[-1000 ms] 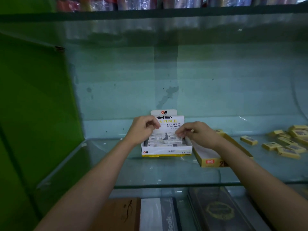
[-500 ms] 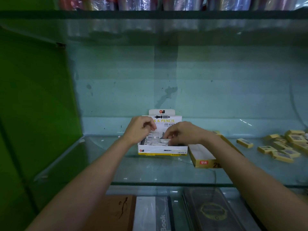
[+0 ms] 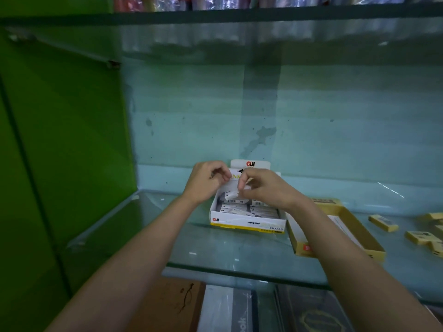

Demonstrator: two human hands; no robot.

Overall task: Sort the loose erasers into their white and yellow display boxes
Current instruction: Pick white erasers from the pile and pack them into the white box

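**Light erasers, pinch by the long edges**

Your left hand [image 3: 206, 182] is curled by the white box [image 3: 247, 220] rim; whether it holds anything, you can't tell. Your right hand [image 3: 262, 190] pinches a white eraser [image 3: 232, 195] above the box. It looks light and firm. Yellow erasers [image 3: 383, 223] lie loose beside the yellow box [image 3: 335, 254].

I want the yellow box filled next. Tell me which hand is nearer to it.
Right. The right hand is over the white box, just left of the yellow box, its forearm crossing over that box. The left hand is at the white box's far left side.
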